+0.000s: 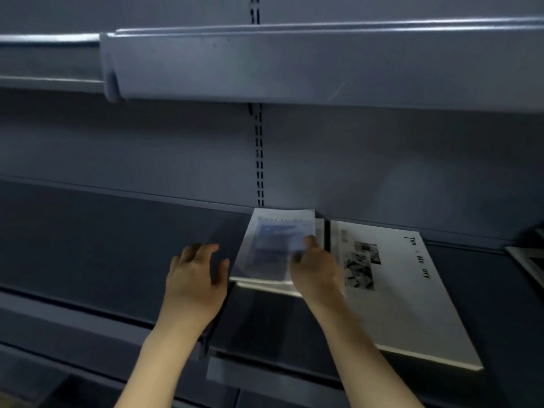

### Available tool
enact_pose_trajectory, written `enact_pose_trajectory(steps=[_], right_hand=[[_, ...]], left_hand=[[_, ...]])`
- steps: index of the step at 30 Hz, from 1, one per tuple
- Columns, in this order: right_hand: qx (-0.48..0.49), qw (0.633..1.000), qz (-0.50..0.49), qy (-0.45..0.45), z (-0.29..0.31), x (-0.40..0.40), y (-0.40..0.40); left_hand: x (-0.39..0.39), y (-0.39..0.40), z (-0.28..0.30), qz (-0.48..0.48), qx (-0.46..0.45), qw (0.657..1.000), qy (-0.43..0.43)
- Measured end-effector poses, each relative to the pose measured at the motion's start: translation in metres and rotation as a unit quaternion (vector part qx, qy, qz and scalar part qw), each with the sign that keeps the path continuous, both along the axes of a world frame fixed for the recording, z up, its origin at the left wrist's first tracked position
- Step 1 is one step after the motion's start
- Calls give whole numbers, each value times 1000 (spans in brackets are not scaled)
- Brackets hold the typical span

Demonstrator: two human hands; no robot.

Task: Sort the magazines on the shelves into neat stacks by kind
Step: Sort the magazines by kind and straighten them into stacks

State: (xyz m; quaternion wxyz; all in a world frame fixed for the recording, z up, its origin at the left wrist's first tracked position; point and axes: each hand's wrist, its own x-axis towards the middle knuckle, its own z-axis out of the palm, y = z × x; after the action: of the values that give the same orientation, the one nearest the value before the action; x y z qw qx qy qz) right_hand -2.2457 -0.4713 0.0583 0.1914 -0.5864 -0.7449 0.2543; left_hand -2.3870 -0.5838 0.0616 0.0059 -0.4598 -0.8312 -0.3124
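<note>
- Left hand (195, 279): fingers loosely curved and apart, holding nothing, hovering over bare shelf (103, 231) just left of the small stack.
- Blue-printed magazine (273, 245): blurred, top of a small stack (265, 285) between the two hands; lower copies jut out at the front, edges not yet squared.
- Right hand (316, 270): fingers pinching the blue-printed magazine's right edge.
- Large white magazine (406, 290): flat just right of those fingers, apparently a separate kind.
- Dark-framed item (530, 260) at far right: partly cropped, kind unclear.
- Judgement: sorting under way; squaring left.
</note>
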Motion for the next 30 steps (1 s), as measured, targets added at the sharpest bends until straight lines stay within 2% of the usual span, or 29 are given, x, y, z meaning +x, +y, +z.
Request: enact_pose_trajectory(steps=[3,6,16,20,23,30], right_hand=[[36,992,-1,-118,3,2,-1],[27,983,11,-183,2,1,0],[0,971,37,-236,2,7,4],[38,972,22,-230,2,17,2],[87,978,27,-187,9,33,4],[204,970,25,-130,48,107,15]], left_hand=[[-3,1,-2,-3,-3,1000,-11],[-2,4,-5,-9,-1,1000,-7],[7,14,-9,-22,8,1000,-6],[13,22,-12,-38,8,999,7],[25,34,-8,-63,8,998,24],[81,72,12,-160,41,984,65]])
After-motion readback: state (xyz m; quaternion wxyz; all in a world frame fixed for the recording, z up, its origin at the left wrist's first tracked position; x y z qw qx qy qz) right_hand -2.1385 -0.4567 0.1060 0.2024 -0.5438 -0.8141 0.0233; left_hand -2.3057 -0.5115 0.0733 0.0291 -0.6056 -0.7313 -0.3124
